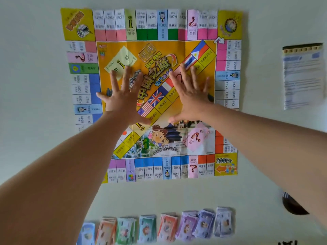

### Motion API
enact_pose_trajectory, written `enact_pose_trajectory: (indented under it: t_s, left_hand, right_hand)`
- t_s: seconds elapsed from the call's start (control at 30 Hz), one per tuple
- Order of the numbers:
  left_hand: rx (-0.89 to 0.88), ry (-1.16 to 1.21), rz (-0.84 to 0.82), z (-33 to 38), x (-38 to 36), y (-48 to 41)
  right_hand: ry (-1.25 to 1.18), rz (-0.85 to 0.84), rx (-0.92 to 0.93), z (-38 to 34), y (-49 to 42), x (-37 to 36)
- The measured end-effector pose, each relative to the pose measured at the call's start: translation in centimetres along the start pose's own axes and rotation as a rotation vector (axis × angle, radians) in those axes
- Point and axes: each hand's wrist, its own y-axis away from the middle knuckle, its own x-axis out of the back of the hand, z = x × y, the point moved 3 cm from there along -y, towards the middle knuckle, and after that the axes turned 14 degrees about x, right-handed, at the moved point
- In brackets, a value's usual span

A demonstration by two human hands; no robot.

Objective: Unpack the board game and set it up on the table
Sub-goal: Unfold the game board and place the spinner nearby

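Note:
A colourful paper game board (pixel 154 27) lies unfolded flat on the white table (pixel 31 68), with fold creases showing. My left hand (pixel 122 98) presses flat on the board's middle left, fingers spread. My right hand (pixel 191 96) lies flat on the middle right, fingers spread too. Neither hand holds anything. Several stacks of play money (pixel 159 227) in blue, orange, green, red and purple sit in a row along the near edge of the table, below the board.
A printed sheet in a clear bag (pixel 302 76) lies to the right of the board. A dark object (pixel 292 206) shows at the right near edge, partly behind my right forearm.

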Motion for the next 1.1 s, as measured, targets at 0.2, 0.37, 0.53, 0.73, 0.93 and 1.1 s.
enact_pose_trajectory:
  t_s: [0.2,0.37,0.53,0.73,0.93,1.1]
  left_hand:
    - [-0.006,-0.014,0.018,0.0,0.2,0.0]
    - [0.003,-0.023,0.026,0.2,0.3,0.1]
    - [0.019,-0.256,0.231,2.8,0.6,2.8]
    - [-0.271,-0.055,0.347,10.5,-3.7,12.2]
    - [-0.233,-0.125,0.119,13.4,-9.1,16.0]
    - [-0.158,-0.24,0.02,14.5,-9.0,15.8]
  right_hand:
    - [-0.028,0.113,-0.024,-1.0,2.8,-1.7]
    - [-0.014,0.09,-0.027,-0.8,2.7,-1.9]
    - [-0.083,0.143,-0.01,0.1,3.3,-1.2]
    - [-0.102,0.48,-0.241,0.7,11.6,-4.8]
    - [-0.229,0.309,-0.359,1.0,17.6,-10.5]
    - [-0.524,0.301,-0.289,1.6,18.4,-9.6]
